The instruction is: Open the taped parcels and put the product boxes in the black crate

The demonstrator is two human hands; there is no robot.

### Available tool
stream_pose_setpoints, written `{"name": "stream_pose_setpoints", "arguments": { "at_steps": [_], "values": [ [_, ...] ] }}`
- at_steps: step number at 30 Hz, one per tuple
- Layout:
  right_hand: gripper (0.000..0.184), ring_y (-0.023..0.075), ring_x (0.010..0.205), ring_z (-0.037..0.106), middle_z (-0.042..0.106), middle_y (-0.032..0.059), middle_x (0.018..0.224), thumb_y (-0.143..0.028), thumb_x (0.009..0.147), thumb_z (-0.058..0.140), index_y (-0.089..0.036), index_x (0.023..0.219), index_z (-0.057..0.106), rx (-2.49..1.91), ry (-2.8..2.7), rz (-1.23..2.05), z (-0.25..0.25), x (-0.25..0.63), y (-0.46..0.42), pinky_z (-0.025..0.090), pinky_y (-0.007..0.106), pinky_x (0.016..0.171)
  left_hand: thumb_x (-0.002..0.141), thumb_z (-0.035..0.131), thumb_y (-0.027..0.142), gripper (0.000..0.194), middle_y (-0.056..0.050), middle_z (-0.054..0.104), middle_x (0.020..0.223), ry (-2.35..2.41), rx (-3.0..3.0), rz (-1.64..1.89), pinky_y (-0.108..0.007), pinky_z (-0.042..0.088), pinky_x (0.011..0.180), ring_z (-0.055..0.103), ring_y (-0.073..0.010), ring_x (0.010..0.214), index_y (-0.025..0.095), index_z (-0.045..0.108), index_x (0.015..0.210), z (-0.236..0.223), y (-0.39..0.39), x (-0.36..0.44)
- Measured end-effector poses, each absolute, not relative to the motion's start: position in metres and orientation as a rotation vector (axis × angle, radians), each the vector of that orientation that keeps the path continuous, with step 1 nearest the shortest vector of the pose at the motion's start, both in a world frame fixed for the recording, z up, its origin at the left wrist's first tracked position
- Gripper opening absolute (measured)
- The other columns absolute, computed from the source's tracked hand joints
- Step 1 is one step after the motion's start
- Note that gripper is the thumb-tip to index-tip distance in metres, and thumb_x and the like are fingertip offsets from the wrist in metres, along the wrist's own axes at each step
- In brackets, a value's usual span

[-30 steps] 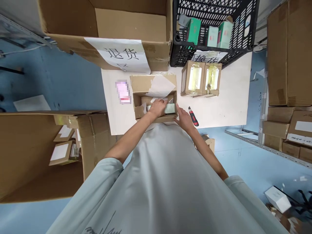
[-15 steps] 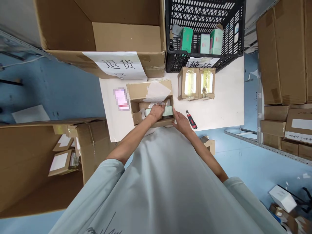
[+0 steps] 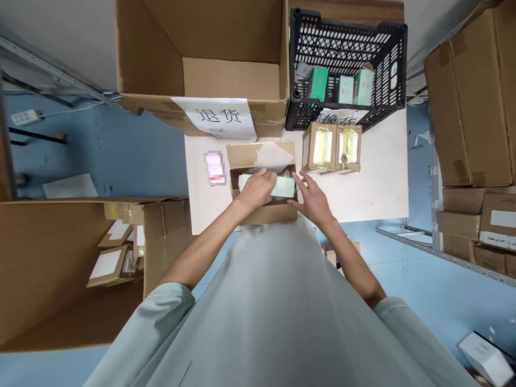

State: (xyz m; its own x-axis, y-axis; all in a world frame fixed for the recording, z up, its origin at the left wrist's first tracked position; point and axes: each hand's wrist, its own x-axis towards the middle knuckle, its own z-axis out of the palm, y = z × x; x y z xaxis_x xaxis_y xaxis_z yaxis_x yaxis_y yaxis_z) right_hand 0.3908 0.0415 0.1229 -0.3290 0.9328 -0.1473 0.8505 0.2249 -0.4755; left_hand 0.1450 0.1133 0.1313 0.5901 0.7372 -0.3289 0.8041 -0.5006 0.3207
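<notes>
An open cardboard box (image 3: 270, 214) stands on the white table just in front of me, its far flap raised with a torn white label. Over its opening, a pale green carton (image 3: 284, 187) lies lengthwise, higher than the box's floor. My left hand (image 3: 258, 189) is closed over the carton's middle from above and covers part of it. At the right end of the carton is my right hand (image 3: 313, 200), fingers spread, the fingertips close to the carton and the box's right wall; whether they touch, I cannot tell.
A large open carton (image 3: 161, 113) and a black mesh crate (image 3: 296, 115) with several green boxes stand at the back. Two taped small boxes (image 3: 322, 150) sit right of centre. A blurred pink item (image 3: 215, 167) lies left. Another big carton (image 3: 165, 236) holds parcels at lower left.
My left hand has lifted the pale green carton from inside the box up to its rim. My right hand's fingers have spread. The red-black utility knife is now out of sight behind my right hand.
</notes>
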Motion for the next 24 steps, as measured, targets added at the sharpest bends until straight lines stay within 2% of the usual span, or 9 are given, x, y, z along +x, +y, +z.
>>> {"name": "stream_pose_setpoints", "arguments": {
  "at_steps": [2,6,9,12,14,17,19,21,24],
  "values": [
    [0.088,0.0421,0.15,0.064,0.047,0.0183,0.184,-0.031,0.11,0.075,-0.036,0.188,0.035,-1.676,-2.419,0.702,0.137,0.382,0.049,0.065,0.061,0.118,0.089,0.081,0.011,0.033,-0.021,0.076,0.119,1.201,2.434,-0.176,-0.046,0.055,0.091,0.064,-0.0418,0.126,0.014,0.069,0.12,0.143,0.111,0.143],
    [0.08,0.043,0.149,0.064,0.055,0.0191,0.177,-0.028,0.109,0.074,-0.036,0.184,0.046,-1.693,-2.52,0.675,0.152,0.37,0.055,0.071,0.057,0.108,0.088,0.078,0.002,0.035,-0.02,0.077,0.117,1.17,2.499,-0.066,-0.045,0.055,0.091,0.065,-0.041,0.124,0.014,0.069,0.12,0.164,0.108,0.142],
    [0.079,0.0428,0.15,0.064,0.058,0.0192,0.172,-0.023,0.108,0.074,-0.034,0.182,0.05,-1.706,-2.416,0.682,0.153,0.371,0.054,0.068,0.059,0.114,0.089,0.075,0.001,0.031,-0.02,0.078,0.12,1.15,2.521,0.056,-0.048,0.056,0.1,0.066,-0.0416,0.126,0.015,0.071,0.117,0.18,0.108,0.142],
    [0.075,0.0399,0.149,0.066,0.062,0.0169,0.167,-0.026,0.106,0.077,-0.034,0.178,0.057,-1.723,-2.136,0.733,0.147,0.379,0.052,0.064,0.059,0.122,0.095,0.074,0.009,0.024,-0.022,0.075,0.142,1.128,2.478,0.303,-0.056,0.056,0.112,0.066,-0.0429,0.136,0.018,0.071,0.118,0.19,0.112,0.136],
    [0.074,0.0374,0.145,0.069,0.065,0.0153,0.163,-0.038,0.103,0.083,-0.032,0.174,0.063,-1.755,-1.83,0.83,0.143,0.383,0.051,0.066,0.055,0.119,0.099,0.081,0.024,0.026,-0.02,0.067,0.163,1.18,2.354,0.607,-0.063,0.05,0.125,0.058,-0.0451,0.152,0.022,0.071,0.123,0.189,0.118,0.126],
    [0.089,0.0344,0.139,0.072,0.073,0.0131,0.157,-0.058,0.089,0.094,-0.028,0.169,0.069,-1.689,-1.303,1.105,0.143,0.383,0.046,0.069,0.049,0.114,0.097,0.091,0.056,0.057,-0.015,0.056,0.177,1.389,1.916,1.124,-0.067,0.038,0.139,0.044,-0.0445,0.169,0.028,0.068,0.141,0.171,0.132,0.108],
    [0.097,0.0323,0.135,0.075,0.079,0.0099,0.151,-0.063,0.081,0.1,-0.027,0.166,0.071,-1.564,-1.021,1.34,0.148,0.377,0.038,0.069,0.047,0.114,0.095,0.088,0.074,0.078,-0.013,0.053,0.179,1.432,1.554,1.301,-0.065,0.039,0.139,0.045,-0.041,0.17,0.034,0.06,0.156,0.154,0.143,0.101],
    [0.091,0.0292,0.128,0.079,0.082,0.0056,0.147,-0.062,0.079,0.103,-0.031,0.16,0.076,-1.44,-0.826,1.573,0.155,0.369,0.029,0.07,0.044,0.111,0.089,0.086,0.085,0.094,-0.014,0.055,0.177,1.3,1.323,1.307,-0.064,0.044,0.137,0.05,-0.0401,0.168,0.039,0.055,0.164,0.14,0.152,0.101],
    [0.072,0.025,0.116,0.083,0.086,0.0031,0.138,-0.06,0.08,0.104,-0.032,0.143,0.084,-1.296,-0.666,1.829,0.163,0.357,0.013,0.073,0.038,0.099,0.083,0.089,0.089,0.102,-0.016,0.063,0.171,1.017,1.131,1.198,-0.065,0.056,0.124,0.064,-0.0418,0.155,0.041,0.056,0.167,0.135,0.158,0.109]
  ]
}}
